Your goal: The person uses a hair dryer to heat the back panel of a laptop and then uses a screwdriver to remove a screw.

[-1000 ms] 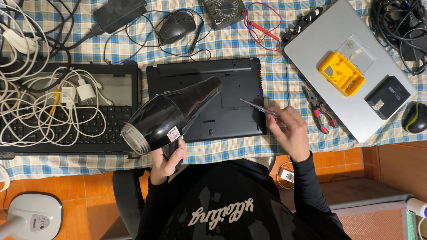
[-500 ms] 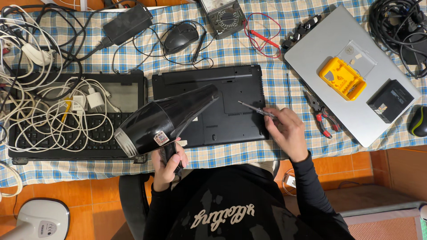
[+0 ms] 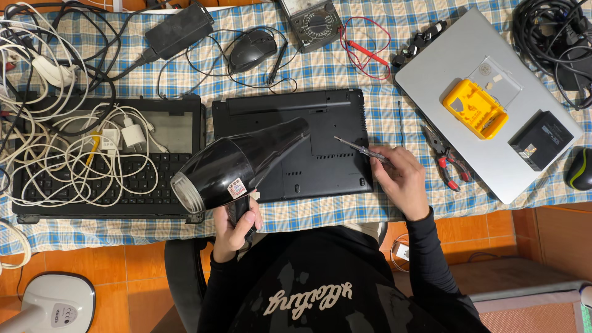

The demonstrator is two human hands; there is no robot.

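A glossy black hair dryer [image 3: 231,166] points at an upturned black laptop [image 3: 308,145], beside a slim, seemingly metal screwdriver [image 3: 361,149].

Centre of frame: laptop [image 3: 320,148] lay on the table [image 3: 370,74], dryer [image 3: 240,163] over its left part. Left: keyboard [image 3: 92,179] under cables [image 3: 55,154]. Upper centre: mouse [image 3: 251,50], meter [image 3: 316,23]. Right: second laptop [image 3: 431,80] bearing a case [image 3: 475,108]; pliers [image 3: 447,160] beside it.

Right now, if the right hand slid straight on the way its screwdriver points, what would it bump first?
Probably the hair dryer's nozzle: the right hand aims its screwdriver up-left across the upturned black laptop. Heights are unclear.
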